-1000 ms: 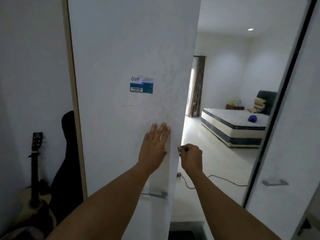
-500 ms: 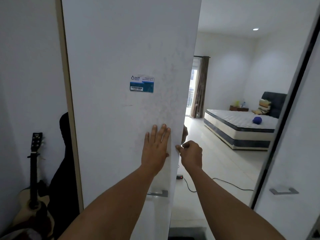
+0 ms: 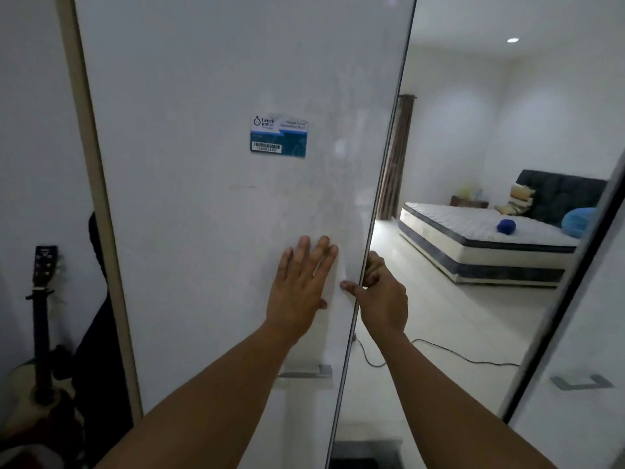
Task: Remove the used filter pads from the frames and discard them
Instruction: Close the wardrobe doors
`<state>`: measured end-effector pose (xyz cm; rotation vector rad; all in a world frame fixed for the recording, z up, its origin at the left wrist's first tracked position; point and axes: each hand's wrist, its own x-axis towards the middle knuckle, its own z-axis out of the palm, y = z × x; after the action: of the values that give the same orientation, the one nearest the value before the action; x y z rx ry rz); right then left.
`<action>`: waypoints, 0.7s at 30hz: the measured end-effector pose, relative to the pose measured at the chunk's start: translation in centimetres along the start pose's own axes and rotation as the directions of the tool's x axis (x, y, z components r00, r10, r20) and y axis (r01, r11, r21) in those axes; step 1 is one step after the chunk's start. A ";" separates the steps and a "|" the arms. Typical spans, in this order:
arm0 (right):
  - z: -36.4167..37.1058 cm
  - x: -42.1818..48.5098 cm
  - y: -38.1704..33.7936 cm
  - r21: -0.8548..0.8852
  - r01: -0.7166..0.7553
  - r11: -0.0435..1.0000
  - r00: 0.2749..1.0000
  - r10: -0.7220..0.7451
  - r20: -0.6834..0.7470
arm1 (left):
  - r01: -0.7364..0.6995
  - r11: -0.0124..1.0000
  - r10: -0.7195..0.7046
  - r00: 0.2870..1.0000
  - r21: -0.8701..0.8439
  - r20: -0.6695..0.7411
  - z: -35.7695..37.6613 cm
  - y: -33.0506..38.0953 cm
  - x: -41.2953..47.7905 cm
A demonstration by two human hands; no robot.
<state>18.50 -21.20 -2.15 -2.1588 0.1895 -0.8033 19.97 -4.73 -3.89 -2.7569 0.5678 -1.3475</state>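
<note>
No filter pads or frames are in view. A tall white door (image 3: 209, 238) with a blue sticker (image 3: 279, 135) and a metal handle (image 3: 306, 372) low down fills the middle. My left hand (image 3: 301, 289) lies flat against the door's face, fingers spread, holding nothing. My right hand (image 3: 382, 292) grips the door's right edge, its thumb on the front and its fingers curled behind the edge.
A guitar (image 3: 42, 316) and a dark bag lean against the wall at the left. A second white door (image 3: 595, 333) with a handle (image 3: 580, 380) stands at the right. Between the doors I see a bedroom: a bed (image 3: 480, 245), a tiled floor, a black cable (image 3: 439, 350).
The door's right edge has shifted slightly rightwards in view. My right hand has gone from a pinch at the edge to fingers wrapped behind it. My left hand stays flat on the door.
</note>
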 end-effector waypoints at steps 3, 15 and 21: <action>0.7 -0.1 0.3 0.014 -0.023 1.000 0.999 0.023 -0.034 | -0.023 1.000 0.023 1.000 0.001 -0.001 0.6 -0.5 0.1; -1.3 -0.6 -0.6 0.091 0.061 0.994 0.961 -0.083 0.262 | 0.075 0.997 -0.073 0.984 -0.008 0.161 -1.7 1.2 -0.2; -2.7 -2.7 -0.3 0.108 0.071 0.992 0.907 -0.109 0.406 | 0.043 0.999 -0.044 0.936 0.011 0.350 -5.5 1.6 0.2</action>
<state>14.73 -21.64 -1.96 -2.2068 -0.1633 -0.3805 15.39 -5.51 -0.53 -2.9201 0.4818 -0.8250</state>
